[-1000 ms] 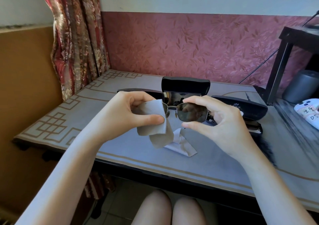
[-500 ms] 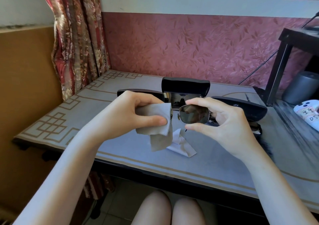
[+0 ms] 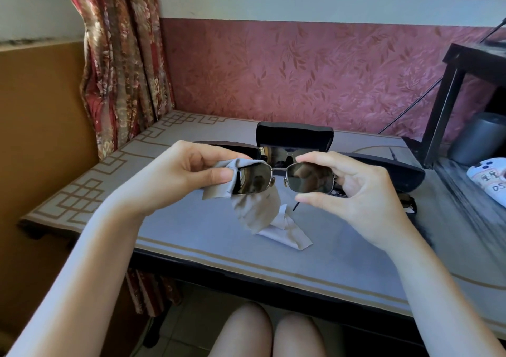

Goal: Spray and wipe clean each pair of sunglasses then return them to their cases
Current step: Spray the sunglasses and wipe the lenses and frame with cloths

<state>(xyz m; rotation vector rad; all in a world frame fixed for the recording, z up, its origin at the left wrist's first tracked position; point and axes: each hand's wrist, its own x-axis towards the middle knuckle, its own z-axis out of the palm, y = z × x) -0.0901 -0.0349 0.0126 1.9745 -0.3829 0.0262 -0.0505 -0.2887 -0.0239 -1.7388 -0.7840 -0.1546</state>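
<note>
The sunglasses [image 3: 306, 178] were held clear of the tabletop [image 3: 205, 233], between the two hands and in front of the open case [image 3: 294, 134]. Their long axis ran left to right across the view, with the lenses facing the wearer.

The left hand [image 3: 189, 176] pinched the grey cloth [image 3: 246, 211] over the outer edge of the left-side lens. Its thumb and fingers [image 3: 219, 177] were clamped together through the fabric, and the rest of the cloth hung loose below the frame. The right hand [image 3: 364, 192] gripped the other lens by its rim, forefinger on the top edge and thumb underneath.

The cloth covered only the outer end of its lens, so the uncovered glass lay inboard of the left fingers, toward the bridge. In the inspector's judgement a wiping stroke would run along the long axis, from the left hand toward the right, with the right hand steadying the frame. The left hand was nearer the work.

The open case stood just behind the frame and appeared to hold another pair. A closed case [image 3: 397, 170] lay to the right of it. A white cloth [image 3: 282, 233] lay on the tabletop below.
</note>
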